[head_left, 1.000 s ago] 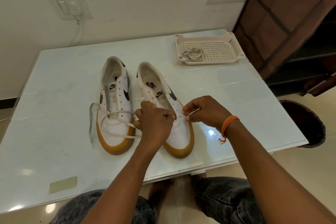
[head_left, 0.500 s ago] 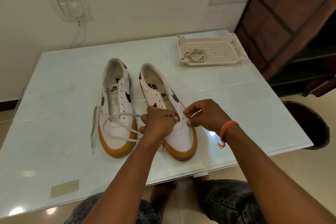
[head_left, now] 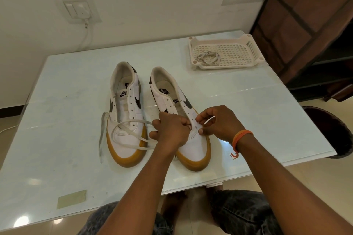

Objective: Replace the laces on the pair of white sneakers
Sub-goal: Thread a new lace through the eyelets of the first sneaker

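- Both hands work low in the centre of the frame, over the toe end of the right-hand sneaker (head_left: pixel 193 139). The left hand (head_left: pixel 170 129) has its grip curled tight around the lace (head_left: pixel 131 133), and the right hand (head_left: pixel 219 122) pinches the lace's tip between thumb and forefinger at the lowest eyelets.
- Judging by this, lacing of that shoe is only starting: its upper eyelets show bare, and I cannot tell whether the tip has passed through a hole.
- Just left of it, the other sneaker (head_left: pixel 126 112) stands side by side with the first. The lace's loose length drapes across its toe and trails onto the bench (head_left: pixel 57 120); its eyelets look unthreaded too, so 2 shoes remain to be laced.
- Farther back, in the upper right of the bench, a white perforated tray (head_left: pixel 236 53) holds 1 coiled lace (head_left: pixel 208 58), whether old or new I cannot tell.
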Motion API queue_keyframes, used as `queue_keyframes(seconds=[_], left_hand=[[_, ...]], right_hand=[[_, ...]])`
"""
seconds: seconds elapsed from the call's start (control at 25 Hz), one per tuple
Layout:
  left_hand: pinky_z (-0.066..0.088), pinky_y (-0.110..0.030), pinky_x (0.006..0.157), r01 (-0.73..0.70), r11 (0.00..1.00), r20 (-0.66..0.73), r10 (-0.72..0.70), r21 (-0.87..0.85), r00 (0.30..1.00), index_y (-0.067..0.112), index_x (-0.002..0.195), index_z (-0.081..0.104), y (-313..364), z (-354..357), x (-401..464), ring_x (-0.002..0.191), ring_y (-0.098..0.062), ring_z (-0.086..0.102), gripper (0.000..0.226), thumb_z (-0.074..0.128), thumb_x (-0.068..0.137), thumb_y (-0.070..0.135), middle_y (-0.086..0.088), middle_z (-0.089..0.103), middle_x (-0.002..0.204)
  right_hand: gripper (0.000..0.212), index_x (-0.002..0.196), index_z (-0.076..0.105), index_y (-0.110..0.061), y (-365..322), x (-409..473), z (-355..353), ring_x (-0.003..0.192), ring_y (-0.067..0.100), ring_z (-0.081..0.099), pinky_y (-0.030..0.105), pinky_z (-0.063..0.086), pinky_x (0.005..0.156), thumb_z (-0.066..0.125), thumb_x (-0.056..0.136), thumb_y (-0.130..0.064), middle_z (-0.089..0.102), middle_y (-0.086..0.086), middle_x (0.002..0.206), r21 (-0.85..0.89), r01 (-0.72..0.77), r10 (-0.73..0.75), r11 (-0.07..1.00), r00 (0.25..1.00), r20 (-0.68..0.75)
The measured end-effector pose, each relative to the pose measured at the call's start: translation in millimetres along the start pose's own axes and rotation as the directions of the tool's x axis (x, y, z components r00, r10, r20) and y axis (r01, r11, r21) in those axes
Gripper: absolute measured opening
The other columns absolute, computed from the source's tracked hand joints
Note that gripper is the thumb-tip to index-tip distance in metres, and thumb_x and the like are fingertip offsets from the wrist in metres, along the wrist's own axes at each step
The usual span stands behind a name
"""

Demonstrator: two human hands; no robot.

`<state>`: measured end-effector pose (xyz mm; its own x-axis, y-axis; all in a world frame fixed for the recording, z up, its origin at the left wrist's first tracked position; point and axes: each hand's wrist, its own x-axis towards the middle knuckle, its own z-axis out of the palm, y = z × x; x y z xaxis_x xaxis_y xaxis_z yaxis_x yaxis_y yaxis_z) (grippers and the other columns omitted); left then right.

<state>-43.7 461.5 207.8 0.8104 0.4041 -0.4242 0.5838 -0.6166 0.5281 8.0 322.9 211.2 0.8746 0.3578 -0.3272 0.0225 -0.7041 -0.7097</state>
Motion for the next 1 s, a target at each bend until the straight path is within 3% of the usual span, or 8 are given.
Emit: queue_keyframes(seconds=[0.16, 0.32, 0.44, 0.56, 0.64, 0.76, 0.92, 1.0], left_hand=[[0.035, -0.041, 0.101, -0.043, 0.999, -0.016, 0.043, 0.02, 0.999, 0.032, 0.104, 0.073, -2.5, 1.5, 5.7, 0.123, -0.03, 0.032, 0.016, 0.068, 0.089, 0.033, -0.002, 0.05, 0.13], [0.033, -0.049, 0.107, -0.078, 0.99, 0.003, 0.078, 0.12, 0.997, 0.032, 0.111, 0.069, -0.6, -4.4, -0.2, 0.125, -0.034, 0.028, 0.02, 0.059, 0.094, 0.036, -0.007, 0.037, 0.131], [0.032, -0.046, 0.107, -0.089, 0.971, 0.007, 0.089, 0.224, 0.996, 0.032, 0.118, 0.064, 2.5, -9.8, -6.6, 0.125, -0.033, 0.027, 0.025, 0.056, 0.096, 0.04, -0.007, 0.034, 0.13], [0.027, -0.045, 0.099, -0.091, 0.954, 0.013, 0.091, 0.285, 0.996, 0.033, 0.12, 0.062, 3.9, -12.7, -10.3, 0.124, -0.032, 0.028, 0.027, 0.053, 0.096, 0.043, -0.007, 0.035, 0.128], [0.026, -0.045, 0.098, -0.099, 0.957, 0.031, 0.094, 0.273, 0.995, 0.033, 0.121, 0.062, 3.6, -14.4, -10.6, 0.124, -0.032, 0.028, 0.029, 0.052, 0.097, 0.045, -0.007, 0.034, 0.128], [0.026, -0.045, 0.099, -0.1, 0.958, 0.038, 0.093, 0.269, 0.995, 0.034, 0.122, 0.062, 4.2, -17.7, -12.3, 0.126, -0.032, 0.029, 0.031, 0.053, 0.095, 0.047, -0.007, 0.035, 0.129], [0.027, -0.044, 0.097, -0.09, 0.962, 0.037, 0.084, 0.256, 0.996, 0.036, 0.12, 0.064, 5.0, -20.8, -14.0, 0.125, -0.032, 0.029, 0.029, 0.055, 0.094, 0.048, -0.006, 0.037, 0.129], [0.026, -0.043, 0.097, -0.083, 0.96, 0.063, 0.068, 0.266, 0.996, 0.037, 0.118, 0.065, 5.8, -21.4, -14.5, 0.126, -0.031, 0.03, 0.028, 0.055, 0.094, 0.048, -0.005, 0.037, 0.13]], right_hand=[[0.024, 0.09, 0.077, -0.015, -6.8, -7.2, -8.1, 0.091, 0.013, 0.066, 0.03, 0.053, 0.088, 0.085, 0.071, -0.026, 0.073, 0.0, 0.094, 0.0, 0.008, -0.008, 1.0, 1.0, 0.023], [0.016, 0.086, 0.077, -0.017, -12.8, -9.3, 6.4, 0.091, 0.017, 0.066, 0.034, 0.053, 0.089, 0.08, 0.078, -0.03, 0.073, 0.001, 0.097, -0.15, 0.011, -0.029, 0.989, 0.993, -0.118], [0.015, 0.089, 0.076, -0.012, -14.1, -10.2, 1.1, 0.087, 0.015, 0.065, 0.026, 0.051, 0.084, 0.076, 0.082, -0.025, 0.072, 0.002, 0.095, -0.159, -0.004, -0.012, 0.987, 0.995, -0.095], [0.01, 0.086, 0.075, -0.004, -7.1, -14.4, -29.7, 0.078, 0.011, 0.067, 0.018, 0.052, 0.066, 0.076, 0.082, -0.014, 0.071, -0.001, 0.081, 0.07, -0.102, 0.105, 0.992, 0.994, -0.043], [0.006, 0.085, 0.073, 0.001, 4.4, -17.6, -53.4, 0.081, 0.017, 0.071, 0.025, 0.059, 0.067, 0.074, 0.081, -0.004, 0.074, 0.008, 0.084, 0.305, -0.176, 0.199, 0.936, 0.979, -0.046], [0.003, 0.087, 0.07, 0.001, 26.2, -20.4, -78.7, 0.087, 0.024, 0.071, 0.031, 0.059, 0.065, 0.068, 0.086, -0.001, 0.072, 0.018, 0.093, 0.509, -0.228, 0.334, 0.83, 0.934, -0.126], [0.005, 0.09, 0.065, -0.001, 44.5, -10.6, -79.3, 0.085, 0.028, 0.07, 0.037, 0.059, 0.064, 0.062, 0.092, -0.004, 0.068, 0.022, 0.104, 0.649, -0.209, 0.469, 0.732, 0.845, -0.257], [0.01, 0.099, 0.065, -0.003, 41.1, -2.6, -61.9, 0.085, 0.026, 0.069, 0.036, 0.06, 0.062, 0.066, 0.09, -0.007, 0.065, 0.019, 0.11, 0.577, -0.165, 0.409, 0.8, 0.853, -0.324]])
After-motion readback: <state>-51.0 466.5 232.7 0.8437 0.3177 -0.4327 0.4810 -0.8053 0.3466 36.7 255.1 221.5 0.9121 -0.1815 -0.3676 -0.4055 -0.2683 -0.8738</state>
